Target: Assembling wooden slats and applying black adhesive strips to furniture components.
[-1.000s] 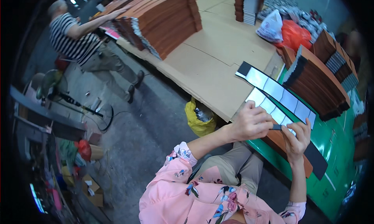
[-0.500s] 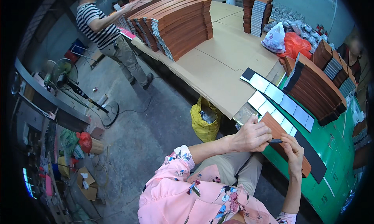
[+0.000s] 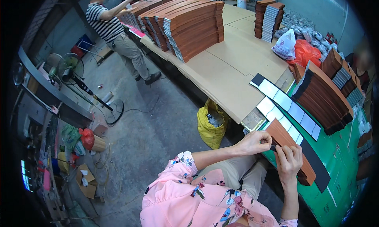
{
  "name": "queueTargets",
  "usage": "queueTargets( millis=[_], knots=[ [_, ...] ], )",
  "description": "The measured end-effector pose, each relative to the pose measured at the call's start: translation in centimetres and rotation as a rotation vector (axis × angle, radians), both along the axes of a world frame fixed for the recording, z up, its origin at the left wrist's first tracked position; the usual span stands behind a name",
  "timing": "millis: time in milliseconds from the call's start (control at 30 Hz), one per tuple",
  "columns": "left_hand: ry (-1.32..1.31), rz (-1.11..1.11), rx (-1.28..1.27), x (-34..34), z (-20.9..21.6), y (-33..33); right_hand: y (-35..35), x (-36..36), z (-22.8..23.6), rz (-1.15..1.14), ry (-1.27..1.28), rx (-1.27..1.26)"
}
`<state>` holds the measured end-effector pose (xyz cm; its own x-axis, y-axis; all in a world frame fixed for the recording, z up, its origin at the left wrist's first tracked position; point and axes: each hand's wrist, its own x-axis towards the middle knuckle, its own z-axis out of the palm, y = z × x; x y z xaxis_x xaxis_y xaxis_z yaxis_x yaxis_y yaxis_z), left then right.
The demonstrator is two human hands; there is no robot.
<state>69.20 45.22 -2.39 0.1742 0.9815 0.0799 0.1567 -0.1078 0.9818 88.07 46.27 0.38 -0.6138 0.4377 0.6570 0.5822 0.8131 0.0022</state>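
Observation:
A brown wood-grain slat (image 3: 283, 133) lies slantwise at the near table edge, on top of a dark curved strip (image 3: 316, 163). Over the slat, my right hand (image 3: 289, 160) is closed with its fingertips on a small black piece (image 3: 273, 147), whose exact kind I cannot tell. Close beside it, the thumb and fingers of my left hand (image 3: 254, 143) are pinched together at the piece's other end. What sits inside that pinch is too small to make out. Two curved panels with shiny pale faces, a nearer one (image 3: 272, 110) and a farther one (image 3: 290, 104), lie just beyond.
Curved brown slats stand in a long stack (image 3: 195, 29) on the cardboard-covered table (image 3: 237, 55); more slats (image 3: 323, 94) stand at right on a green surface (image 3: 335, 179). A yellow sack (image 3: 211, 128) and a fan (image 3: 73, 75) are on the floor. A person in stripes (image 3: 104, 23) stands far left.
My left hand's fingers have drawn into a tighter pinch. My right hand has shifted slightly left and covers more of the black piece. The far person's arm has risen.

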Motion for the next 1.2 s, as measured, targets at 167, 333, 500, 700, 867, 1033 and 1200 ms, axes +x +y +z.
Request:
queueTargets(
  millis=[167,333,500,700,867,1033,1200],
  knots=[
    [-0.205,-0.099,-0.230,-0.5,-1.0,0.7,0.2,-0.8,0.1,-0.033,-0.018,0.059],
    [-0.300,-0.158,-0.339,-0.6,-0.5,0.7,0.2,-0.5,0.5,-0.022,-0.007,-0.070],
    [-0.443,-0.207,-0.415,-0.5,-0.4,0.2,-0.3,-0.4,0.7,-0.005,0.032,-0.161],
    [-0.477,-0.356,-0.390,-1.1,-0.8,-0.1,-1.0,-0.5,1.0,0.043,0.070,-0.193],
    [0.004,-0.155,-0.010,-1.3,0.2,-0.3,-1.0,-0.3,0.5,-0.056,-0.019,-0.009],
    [0.166,0.187,0.233,-1.9,0.0,-0.1,-0.4,1.4,1.1,-0.144,-0.018,-0.076],
    [0.160,0.283,0.312,-2.9,-1.4,0.1,-0.2,4.7,1.4,-0.252,0.319,-0.320]
  ],
)
